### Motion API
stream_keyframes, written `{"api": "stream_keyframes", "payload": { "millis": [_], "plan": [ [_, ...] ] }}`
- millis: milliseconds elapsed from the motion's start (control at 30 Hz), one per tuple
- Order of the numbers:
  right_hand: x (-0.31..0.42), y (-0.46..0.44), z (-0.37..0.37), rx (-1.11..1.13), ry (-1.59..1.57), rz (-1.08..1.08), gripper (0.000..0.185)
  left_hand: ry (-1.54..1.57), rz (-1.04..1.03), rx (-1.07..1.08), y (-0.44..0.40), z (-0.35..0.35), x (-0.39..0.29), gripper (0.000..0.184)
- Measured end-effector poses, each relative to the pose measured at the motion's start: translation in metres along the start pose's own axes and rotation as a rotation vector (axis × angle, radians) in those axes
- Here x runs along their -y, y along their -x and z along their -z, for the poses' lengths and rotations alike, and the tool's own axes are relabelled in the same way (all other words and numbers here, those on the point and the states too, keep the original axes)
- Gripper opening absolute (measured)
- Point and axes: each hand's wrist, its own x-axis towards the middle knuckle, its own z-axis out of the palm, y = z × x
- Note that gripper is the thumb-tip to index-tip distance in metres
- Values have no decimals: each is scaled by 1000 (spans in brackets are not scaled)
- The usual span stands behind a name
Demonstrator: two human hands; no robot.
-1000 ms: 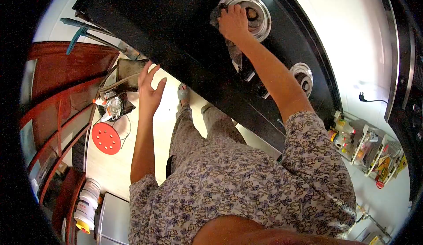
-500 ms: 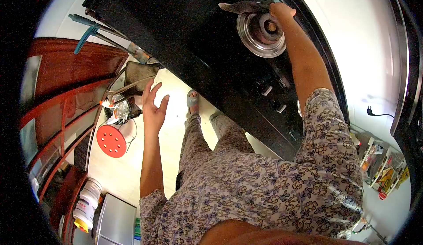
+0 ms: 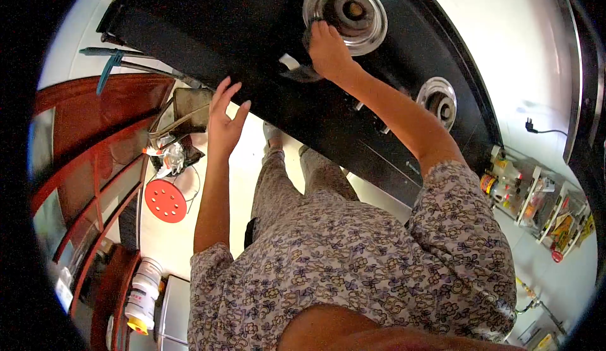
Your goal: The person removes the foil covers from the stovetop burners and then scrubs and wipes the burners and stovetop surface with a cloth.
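My right hand (image 3: 331, 57) has its fingers closed on a dark cloth (image 3: 304, 73) beside the burner ring (image 3: 377, 28); my left hand (image 3: 225, 127) is open. Dragged carelessly, the cloth's loose end could snag.

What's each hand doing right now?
Left hand: open, fingers spread, holding nothing.
Right hand: closed on a dark cloth, beside the larger burner.
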Motion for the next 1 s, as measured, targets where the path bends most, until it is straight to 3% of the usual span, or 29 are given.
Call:
{"api": "stream_keyframes", "payload": {
  "millis": [100,133,200,267,367,467,500,633,833,933,1000],
  "plan": [
    [-25,48,-52,-404,-188,42,40,-39,-41,29,-8,-6,-24,39],
    [-42,52,-80,-411,-399,10,48,-48,-44,37,-9,-8,-28,39],
    [-74,73,-94,-402,-576,-108,41,-38,-55,50,-9,-13,-30,39],
    [-110,84,-101,-444,-389,-124,43,-35,-42,59,-6,-15,-31,39],
    [-157,82,-120,-559,-462,-301,39,-64,-21,57,-1,-13,-29,39],
    [-169,87,-106,-653,-791,-658,39,-165,-62,49,1,-10,-22,39],
    [-174,83,-106,-771,-738,-621,41,-230,-93,50,0,-11,-19,39],
    [-199,39,-96,-882,-784,-309,45,-463,-278,77,-15,-18,-15,43],
    [-204,-80,-65,-700,-589,198,43,-691,-302,127,-39,-32,-17,51],
    [-196,-131,-81,-637,-925,338,36,-736,-286,140,-43,-37,-15,56],
    [-203,-104,-60,-543,-907,338,33,-734,-288,129,-41,-39,-18,60]
  ]
}}
